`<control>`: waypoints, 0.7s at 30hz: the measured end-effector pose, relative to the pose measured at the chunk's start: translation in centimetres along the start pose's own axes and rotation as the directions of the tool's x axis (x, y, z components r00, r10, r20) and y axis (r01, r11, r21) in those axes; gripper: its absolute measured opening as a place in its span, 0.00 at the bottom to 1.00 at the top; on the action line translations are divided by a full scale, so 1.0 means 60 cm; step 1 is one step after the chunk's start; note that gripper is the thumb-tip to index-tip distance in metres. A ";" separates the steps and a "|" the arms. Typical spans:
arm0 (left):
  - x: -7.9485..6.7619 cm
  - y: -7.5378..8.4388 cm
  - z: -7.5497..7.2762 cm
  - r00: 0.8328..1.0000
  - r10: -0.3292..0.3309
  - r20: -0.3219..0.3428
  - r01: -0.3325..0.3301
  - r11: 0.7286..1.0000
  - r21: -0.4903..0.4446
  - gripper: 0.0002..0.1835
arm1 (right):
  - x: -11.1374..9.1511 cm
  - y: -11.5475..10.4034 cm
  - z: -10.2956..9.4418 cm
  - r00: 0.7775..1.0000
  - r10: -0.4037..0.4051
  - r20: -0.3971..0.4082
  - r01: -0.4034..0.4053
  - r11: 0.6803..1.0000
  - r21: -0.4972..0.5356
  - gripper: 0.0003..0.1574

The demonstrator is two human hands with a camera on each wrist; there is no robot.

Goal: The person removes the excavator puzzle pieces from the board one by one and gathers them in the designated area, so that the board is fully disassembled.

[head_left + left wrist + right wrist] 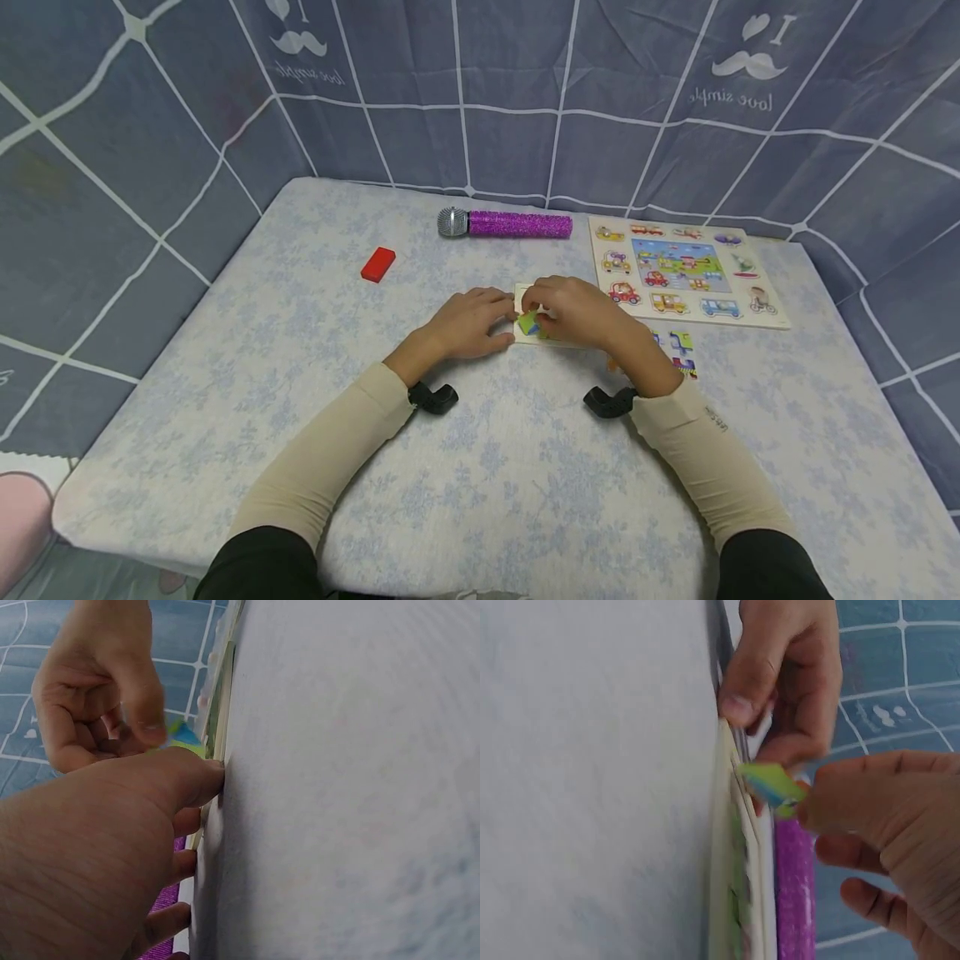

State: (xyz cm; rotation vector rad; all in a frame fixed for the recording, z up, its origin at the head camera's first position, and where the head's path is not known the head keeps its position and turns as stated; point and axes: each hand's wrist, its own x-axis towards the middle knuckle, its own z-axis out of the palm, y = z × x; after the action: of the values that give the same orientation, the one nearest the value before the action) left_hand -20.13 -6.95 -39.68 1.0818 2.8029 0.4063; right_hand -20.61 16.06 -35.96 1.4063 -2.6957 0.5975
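Observation:
A green and blue puzzle piece (771, 782) is pinched between the thumb and finger of my right hand (576, 312). It is tilted over a small pale puzzle board (522, 292), close to the board's left end. My left hand (472, 322) rests at that end with the fingers spread, and the thumb and fingertips touch the board's edge, as the left wrist view shows. Most of the small board lies hidden under the right hand. Several loose puzzle pieces (682, 342) lie near the right wrist, partly covered by the forearm.
A larger picture board with vehicle pieces (624, 227) lies at the back right. Behind the hands is a purple glitter microphone (519, 225). A red block (378, 264) sits to the left on the patterned tablecloth (480, 483). Grey-blue curtains hang along the table's back and sides.

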 end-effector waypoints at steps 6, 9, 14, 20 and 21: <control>0.002 0.001 0.000 1.000 -0.008 0.010 0.008 1.000 0.006 0.23 | -0.023 0.018 -0.046 0.989 -0.028 -0.147 0.039 0.997 0.067 0.10; 0.002 0.002 0.000 1.000 -0.010 0.017 0.010 1.000 0.006 0.23 | -0.045 0.025 -0.067 0.973 -0.041 -0.229 0.067 0.992 0.105 0.11; 0.000 0.003 -0.002 1.000 -0.022 0.019 0.021 1.000 0.008 0.23 | -0.103 0.029 -0.070 0.982 0.037 -0.184 -0.014 0.992 0.125 0.13; -0.001 0.003 -0.004 0.999 -0.024 0.031 0.025 1.000 -0.004 0.23 | -0.198 0.024 -0.049 0.986 0.148 -0.074 -0.136 0.980 0.148 0.17; -0.001 0.003 -0.004 0.999 -0.026 0.032 0.026 1.000 -0.005 0.23 | -0.210 0.023 -0.047 0.985 0.159 -0.059 -0.148 0.975 0.166 0.18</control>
State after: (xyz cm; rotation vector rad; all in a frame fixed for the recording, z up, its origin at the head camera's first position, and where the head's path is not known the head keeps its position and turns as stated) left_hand -20.03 -6.91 -39.38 1.0405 2.7836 0.3904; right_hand -14.71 27.60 -36.48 1.1874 -2.7703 0.8775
